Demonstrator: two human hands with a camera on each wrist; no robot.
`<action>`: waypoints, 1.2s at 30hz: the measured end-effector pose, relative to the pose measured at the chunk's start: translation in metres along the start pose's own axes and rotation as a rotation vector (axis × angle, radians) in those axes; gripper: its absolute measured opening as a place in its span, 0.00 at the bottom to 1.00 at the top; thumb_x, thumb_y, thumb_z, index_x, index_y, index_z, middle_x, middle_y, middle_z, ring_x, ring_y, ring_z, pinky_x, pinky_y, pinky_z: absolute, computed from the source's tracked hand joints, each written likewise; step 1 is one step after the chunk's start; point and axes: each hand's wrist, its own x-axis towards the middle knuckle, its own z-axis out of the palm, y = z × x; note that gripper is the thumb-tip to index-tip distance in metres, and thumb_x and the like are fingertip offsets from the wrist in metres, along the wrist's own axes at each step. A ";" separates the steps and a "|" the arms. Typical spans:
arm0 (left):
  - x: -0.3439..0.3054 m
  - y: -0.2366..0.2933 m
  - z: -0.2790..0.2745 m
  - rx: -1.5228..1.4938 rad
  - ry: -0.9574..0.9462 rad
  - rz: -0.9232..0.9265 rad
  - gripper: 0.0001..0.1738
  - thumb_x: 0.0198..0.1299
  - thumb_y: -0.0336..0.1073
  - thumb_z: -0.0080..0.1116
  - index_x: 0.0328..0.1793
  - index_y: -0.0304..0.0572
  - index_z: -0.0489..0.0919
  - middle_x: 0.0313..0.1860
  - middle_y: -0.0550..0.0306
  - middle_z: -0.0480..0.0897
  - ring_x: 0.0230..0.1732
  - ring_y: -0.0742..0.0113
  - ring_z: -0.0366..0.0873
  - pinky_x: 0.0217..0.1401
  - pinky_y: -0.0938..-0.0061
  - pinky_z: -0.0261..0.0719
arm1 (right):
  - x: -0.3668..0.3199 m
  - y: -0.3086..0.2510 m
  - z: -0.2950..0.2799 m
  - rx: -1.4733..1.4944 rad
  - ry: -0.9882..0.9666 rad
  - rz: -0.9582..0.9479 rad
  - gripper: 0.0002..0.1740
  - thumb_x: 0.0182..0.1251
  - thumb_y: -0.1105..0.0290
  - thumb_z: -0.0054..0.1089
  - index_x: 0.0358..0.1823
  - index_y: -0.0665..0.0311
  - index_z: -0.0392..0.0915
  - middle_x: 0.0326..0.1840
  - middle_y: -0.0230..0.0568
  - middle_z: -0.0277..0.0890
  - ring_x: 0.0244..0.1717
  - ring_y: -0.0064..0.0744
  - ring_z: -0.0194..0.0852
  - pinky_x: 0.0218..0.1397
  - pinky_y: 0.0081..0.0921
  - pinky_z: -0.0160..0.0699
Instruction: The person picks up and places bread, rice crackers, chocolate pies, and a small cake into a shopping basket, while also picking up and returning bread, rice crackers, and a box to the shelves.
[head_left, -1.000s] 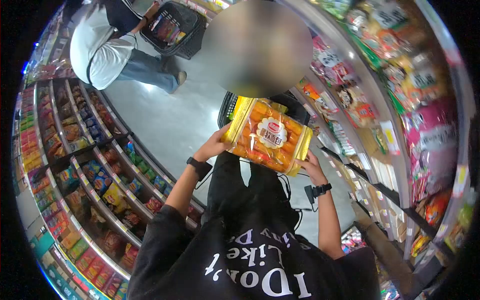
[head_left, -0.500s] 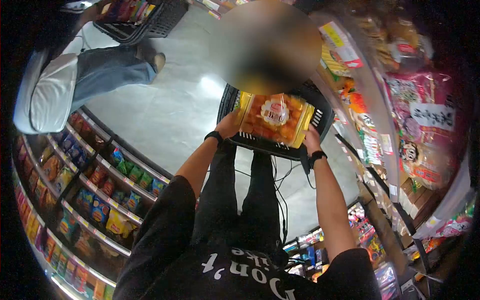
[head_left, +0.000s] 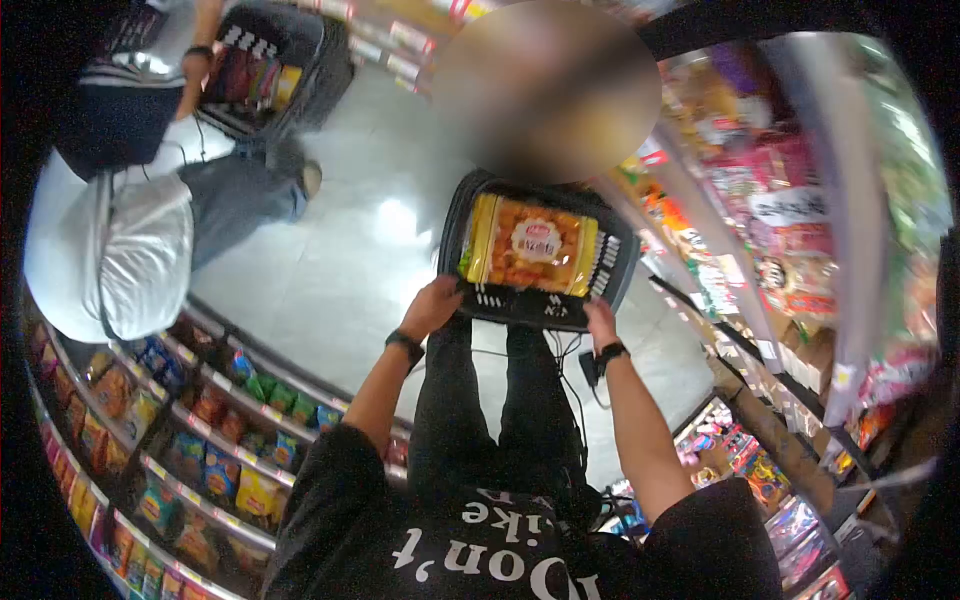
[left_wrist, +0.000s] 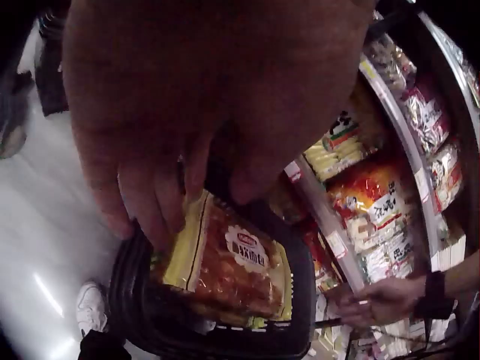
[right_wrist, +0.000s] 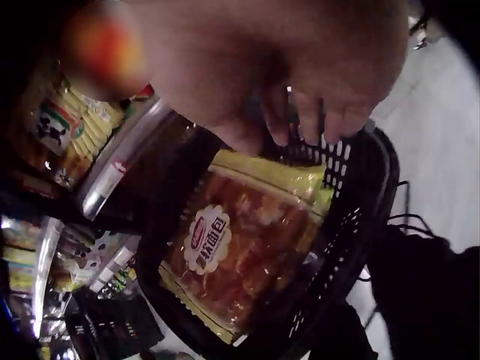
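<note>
A clear, yellow-ended bread package (head_left: 535,270) with a white round label lies flat inside a black basket (head_left: 630,262). My left hand (head_left: 433,306) is by the basket's near left corner, my right hand (head_left: 600,325) by its near right side. In the left wrist view, the left hand's fingers (left_wrist: 154,202) hang loosely over one yellow end of the package (left_wrist: 232,274). Relaxed right fingers hang above the other end of the package (right_wrist: 244,240) in the right wrist view. Neither hand grips it; contact with package or rim cannot be told.
Snack shelves (head_left: 225,430) curve along the left, and shelves of bagged food (head_left: 790,210) run along the right. At the upper left a person in pale clothing (head_left: 140,250) stands beside another loaded basket (head_left: 300,85). Cables hang below my basket.
The package has gone down from between my hands into the basket. Both hands have let go of its ends and stand nearer my body.
</note>
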 end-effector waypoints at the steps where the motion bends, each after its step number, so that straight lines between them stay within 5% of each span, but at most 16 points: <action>1: -0.014 -0.001 -0.009 -0.047 0.054 -0.035 0.15 0.60 0.35 0.63 0.50 0.34 0.81 0.49 0.40 0.84 0.50 0.43 0.84 0.53 0.61 0.81 | -0.004 0.024 -0.012 0.010 0.106 -0.033 0.26 0.65 0.57 0.60 0.58 0.70 0.80 0.52 0.45 0.83 0.56 0.34 0.76 0.60 0.31 0.70; 2: -0.028 0.009 -0.024 -0.032 0.077 -0.054 0.15 0.60 0.35 0.64 0.49 0.33 0.81 0.49 0.41 0.85 0.49 0.45 0.84 0.52 0.62 0.81 | 0.009 0.067 -0.028 0.012 0.183 -0.184 0.23 0.64 0.59 0.61 0.53 0.70 0.82 0.49 0.43 0.84 0.52 0.34 0.78 0.58 0.29 0.71; 4: -0.059 0.010 -0.050 0.062 0.122 0.013 0.16 0.61 0.35 0.64 0.49 0.30 0.81 0.48 0.42 0.85 0.47 0.49 0.85 0.51 0.65 0.81 | -0.043 0.054 -0.052 0.149 0.216 -0.042 0.19 0.64 0.59 0.62 0.45 0.69 0.84 0.44 0.40 0.84 0.50 0.31 0.78 0.55 0.26 0.71; 8: -0.085 -0.017 -0.091 -0.059 0.146 0.088 0.18 0.63 0.37 0.62 0.51 0.28 0.80 0.45 0.43 0.85 0.44 0.58 0.85 0.48 0.68 0.82 | -0.112 0.082 -0.093 0.280 0.074 0.135 0.27 0.62 0.56 0.63 0.61 0.60 0.77 0.52 0.34 0.82 0.56 0.30 0.74 0.61 0.44 0.67; 11: -0.099 0.015 -0.104 -0.256 0.197 -0.042 0.19 0.64 0.39 0.58 0.52 0.28 0.80 0.42 0.49 0.85 0.41 0.62 0.84 0.46 0.69 0.81 | -0.161 0.097 -0.106 0.370 0.010 0.201 0.23 0.68 0.56 0.56 0.61 0.56 0.76 0.54 0.37 0.83 0.56 0.35 0.78 0.61 0.44 0.67; 15: -0.102 0.109 -0.100 -0.259 0.164 -0.125 0.18 0.65 0.39 0.54 0.52 0.31 0.79 0.41 0.54 0.84 0.39 0.65 0.82 0.42 0.72 0.78 | -0.203 0.122 -0.121 0.530 -0.073 0.233 0.20 0.69 0.55 0.56 0.56 0.57 0.78 0.52 0.38 0.85 0.48 0.33 0.83 0.49 0.38 0.76; 17: -0.097 0.159 -0.081 -0.220 0.141 -0.122 0.17 0.65 0.39 0.54 0.52 0.33 0.79 0.42 0.54 0.84 0.40 0.66 0.82 0.41 0.73 0.77 | -0.193 0.160 -0.129 0.601 -0.049 0.258 0.19 0.69 0.55 0.55 0.54 0.58 0.78 0.49 0.38 0.86 0.44 0.33 0.85 0.43 0.34 0.79; 22: -0.068 0.241 -0.017 -0.175 -0.023 0.263 0.12 0.69 0.37 0.54 0.49 0.35 0.79 0.43 0.56 0.84 0.42 0.68 0.82 0.42 0.76 0.77 | -0.181 0.211 -0.153 0.666 0.053 0.175 0.15 0.72 0.58 0.51 0.51 0.56 0.79 0.42 0.39 0.86 0.39 0.31 0.87 0.37 0.31 0.80; 25: -0.077 0.305 0.042 -0.117 -0.078 0.228 0.13 0.69 0.38 0.55 0.50 0.34 0.79 0.43 0.56 0.84 0.44 0.69 0.82 0.46 0.75 0.79 | -0.178 0.255 -0.174 0.788 -0.077 0.121 0.14 0.74 0.60 0.49 0.48 0.58 0.80 0.42 0.41 0.86 0.34 0.28 0.86 0.30 0.26 0.77; 29: -0.078 0.355 0.138 -0.223 -0.136 0.360 0.12 0.69 0.32 0.56 0.54 0.33 0.78 0.44 0.55 0.84 0.45 0.69 0.82 0.51 0.74 0.80 | -0.167 0.276 -0.225 0.299 0.011 0.063 0.12 0.75 0.64 0.49 0.46 0.62 0.79 0.40 0.34 0.87 0.24 0.29 0.81 0.21 0.26 0.74; 30: -0.074 0.369 0.156 -0.203 -0.203 0.389 0.11 0.69 0.29 0.55 0.55 0.34 0.78 0.44 0.57 0.84 0.45 0.70 0.82 0.50 0.75 0.80 | -0.169 0.279 -0.241 0.693 0.039 0.276 0.13 0.75 0.63 0.50 0.48 0.64 0.79 0.39 0.32 0.87 0.28 0.28 0.82 0.24 0.21 0.75; 33: -0.101 0.440 0.205 -0.150 -0.185 0.634 0.11 0.68 0.26 0.54 0.55 0.34 0.78 0.43 0.58 0.84 0.44 0.71 0.82 0.50 0.76 0.78 | -0.148 0.300 -0.282 0.934 0.146 -0.154 0.19 0.73 0.57 0.53 0.58 0.60 0.77 0.49 0.38 0.83 0.48 0.33 0.84 0.45 0.30 0.80; 36: -0.132 0.514 0.229 -0.174 -0.086 0.711 0.14 0.67 0.24 0.55 0.58 0.35 0.78 0.44 0.58 0.84 0.45 0.72 0.81 0.50 0.77 0.77 | -0.192 0.199 -0.384 0.870 0.285 -0.380 0.21 0.74 0.57 0.55 0.60 0.62 0.77 0.53 0.38 0.82 0.50 0.31 0.81 0.49 0.29 0.79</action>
